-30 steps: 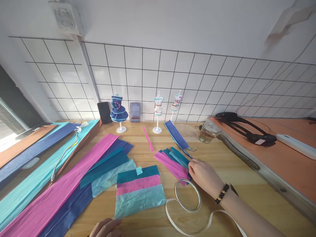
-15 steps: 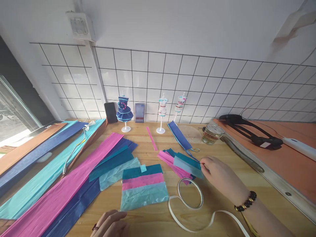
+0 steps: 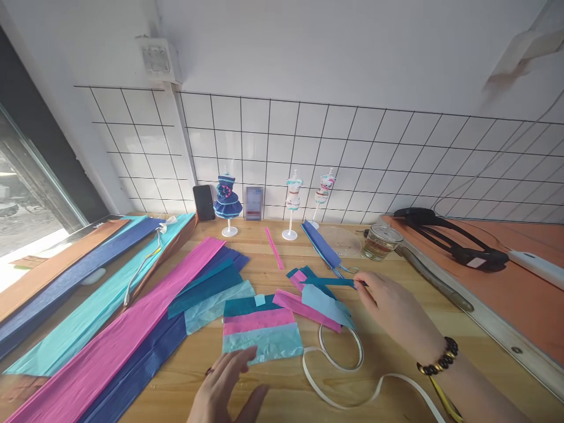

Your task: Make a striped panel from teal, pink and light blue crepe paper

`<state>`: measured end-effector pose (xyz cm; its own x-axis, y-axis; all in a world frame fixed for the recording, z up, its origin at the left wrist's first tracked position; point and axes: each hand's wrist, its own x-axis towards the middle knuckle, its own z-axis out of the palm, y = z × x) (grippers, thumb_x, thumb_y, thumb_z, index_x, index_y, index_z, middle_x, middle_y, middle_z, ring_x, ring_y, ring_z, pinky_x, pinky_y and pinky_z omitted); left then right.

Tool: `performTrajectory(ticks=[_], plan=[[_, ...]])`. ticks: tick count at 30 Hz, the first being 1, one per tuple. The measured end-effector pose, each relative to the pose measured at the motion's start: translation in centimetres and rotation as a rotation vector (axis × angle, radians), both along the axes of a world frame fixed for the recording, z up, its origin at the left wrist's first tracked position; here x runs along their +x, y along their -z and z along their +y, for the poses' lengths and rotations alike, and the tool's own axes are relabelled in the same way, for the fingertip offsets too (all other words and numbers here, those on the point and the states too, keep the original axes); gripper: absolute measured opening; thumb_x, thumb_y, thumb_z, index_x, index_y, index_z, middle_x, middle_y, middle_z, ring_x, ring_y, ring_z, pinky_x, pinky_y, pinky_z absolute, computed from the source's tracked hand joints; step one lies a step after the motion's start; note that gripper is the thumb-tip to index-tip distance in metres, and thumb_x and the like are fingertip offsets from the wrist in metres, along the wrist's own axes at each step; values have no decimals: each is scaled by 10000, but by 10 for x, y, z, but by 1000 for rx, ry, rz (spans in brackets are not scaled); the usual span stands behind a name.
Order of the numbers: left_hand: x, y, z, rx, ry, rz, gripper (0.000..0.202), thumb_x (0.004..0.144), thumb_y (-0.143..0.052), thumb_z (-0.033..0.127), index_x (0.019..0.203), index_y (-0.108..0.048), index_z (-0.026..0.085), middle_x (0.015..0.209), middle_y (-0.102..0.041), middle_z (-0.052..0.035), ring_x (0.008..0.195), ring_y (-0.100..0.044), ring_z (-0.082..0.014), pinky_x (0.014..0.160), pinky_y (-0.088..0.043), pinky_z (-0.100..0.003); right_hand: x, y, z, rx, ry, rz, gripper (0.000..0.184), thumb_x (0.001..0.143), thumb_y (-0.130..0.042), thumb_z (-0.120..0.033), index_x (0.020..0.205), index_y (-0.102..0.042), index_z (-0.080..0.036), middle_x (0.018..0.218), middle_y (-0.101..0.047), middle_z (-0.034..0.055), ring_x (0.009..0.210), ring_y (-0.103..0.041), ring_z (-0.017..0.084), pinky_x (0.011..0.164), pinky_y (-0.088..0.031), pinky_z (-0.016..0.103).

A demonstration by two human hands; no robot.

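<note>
- The right hand, a beaded bracelet on its wrist, has thumb and forefinger pinched together on one end of a narrow teal paper strip, which is held level just above the wooden table.
- Under the strip lies a small pile of cut paper pieces in pink, teal and pale blue.
- The left hand is open with fingers spread. Its fingertips rest at the lower edge of a stack of paper rectangles, banded teal, pink and pale blue.
- A small glass jar stands behind the right hand, with what looks like a little pale liquid in it. A clear round dish lies just beside it; I cannot tell whether it holds anything.
- A white ribbon loops across the table between the two hands.
- Long crepe paper sheets in pink, dark blue and turquoise fan out at the left.
- Three miniature dress forms and a phone stand along the tiled wall.
- An orange mat fills the right edge.
</note>
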<state>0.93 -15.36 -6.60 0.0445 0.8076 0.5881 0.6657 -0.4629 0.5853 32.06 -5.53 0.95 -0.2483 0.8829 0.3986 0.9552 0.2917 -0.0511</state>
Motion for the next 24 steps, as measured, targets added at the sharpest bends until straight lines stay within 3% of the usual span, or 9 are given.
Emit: performTrajectory(ticks=[3, 6, 7, 9, 13, 18, 24], plan=[[31, -20, 22, -291, 8, -120, 510, 786, -606, 434, 1246, -499, 242, 963, -689, -46, 660, -619, -143, 654, -556, -302, -4, -4, -6, -4, -26, 9, 207, 894, -334, -254, 825, -528, -229, 754, -644, 33, 646, -610, 188, 555, -423, 295], [63, -44, 55, -483, 22, -230, 704, 716, -658, 420, 1335, -413, 190, 1156, -634, -103, 959, -616, -213, 824, -513, -358, -6, -9, -14, -10, -52, 16, 201, 895, -343, -258, 805, -521, -233, 730, -635, 24, 628, -604, 178, 542, -422, 288], [72, -50, 66, -524, 56, -270, 724, 722, -654, 410, 1354, -389, 176, 1161, -632, -112, 1009, -601, -219, 837, -500, -346, -6, -10, -17, -9, -56, 23, 197, 896, -347, -259, 806, -520, -235, 739, -636, 24, 634, -605, 176, 546, -425, 287], [86, -56, 86, -580, 128, -303, 660, 759, -605, 296, 1360, -381, 142, 1003, -690, -90, 901, -633, -191, 777, -499, -299, -3, -11, -22, 2, -52, 36, 191, 902, -349, -266, 824, -521, -235, 770, -641, 29, 660, -611, 177, 570, -436, 291], [103, -50, 108, -566, 189, -250, 476, 759, -486, 111, 1231, -542, 143, 652, -655, 19, 670, -612, -145, 689, -473, -261, 17, -8, -27, 59, 19, -12, 236, 917, -323, -273, 836, -538, -217, 792, -649, 54, 702, -613, 200, 611, -438, 322], [113, -39, 120, -548, 231, -185, 320, 767, -502, 144, 1039, -671, 152, 709, -677, -11, 691, -617, -157, 678, -457, -259, 43, -1, -29, 68, 79, -48, 281, 918, -306, -288, 804, -548, -203, 775, -650, 69, 686, -605, 205, 591, -436, 329], [116, -32, 142, -515, 191, -162, 310, 784, -506, 146, 1051, -663, 133, 801, -699, -67, 778, -635, -188, 736, -457, -289, 42, 0, -39, 64, 114, 56, 248, 913, -322, -315, 831, -538, -226, 803, -659, 52, 706, -625, 205, 611, -466, 331]])
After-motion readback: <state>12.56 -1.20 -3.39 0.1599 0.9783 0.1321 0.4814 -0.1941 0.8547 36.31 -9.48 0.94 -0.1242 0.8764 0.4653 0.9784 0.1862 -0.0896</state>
